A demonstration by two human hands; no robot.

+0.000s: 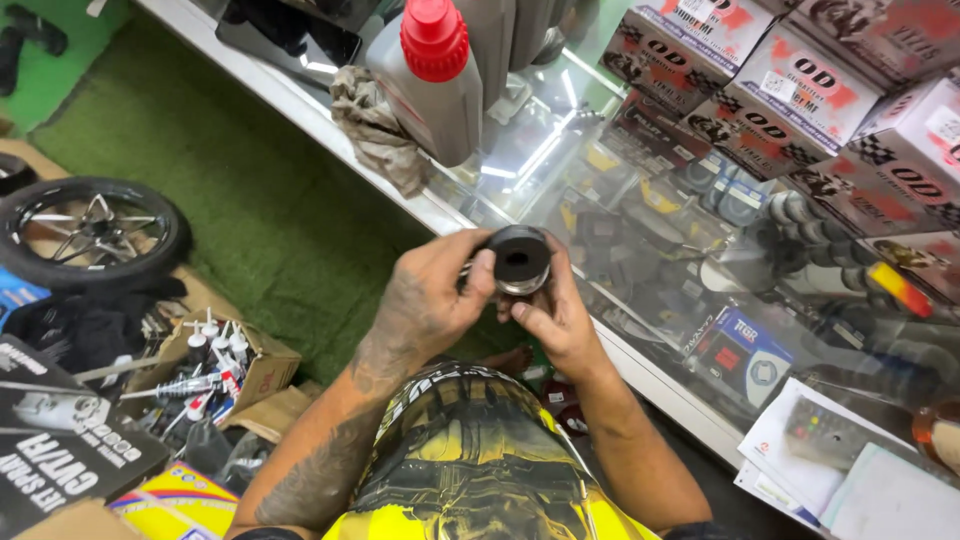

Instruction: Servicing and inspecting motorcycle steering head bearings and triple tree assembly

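We see both hands raised together in the head view, just in front of a glass-topped display surface (pixel 520 160). Between them sits a round black part (pixel 518 258) with a hole in its middle and a shiny metal rim around its lower edge. The left hand (pixel 430 300) wraps around the part from the left, its fingers (pixel 482 272) clenched against the side and its thumb pressed near the rim. The right hand (pixel 555 315) cups the part from below and from the right, its fingers (pixel 520 310) grasping the underside. So both hands grip the same round black part, which is held in the air above the person's lap, close to the edge of the surface and not touching it.

On the surface, well beyond the hands, stands a grey bottle with a red cap (pixel 432 70), and a crumpled rag (pixel 375 125) lies just beside it. To the right, red, black and white boxes (pixel 800 90) are stacked on the glass, and some papers (pixel 800 470) lie near the lower right corner. On the left, a black wheel (pixel 85 232) rests on the green mat (pixel 260 210), and an open cardboard box of small tubes (pixel 215 365) stands near it.
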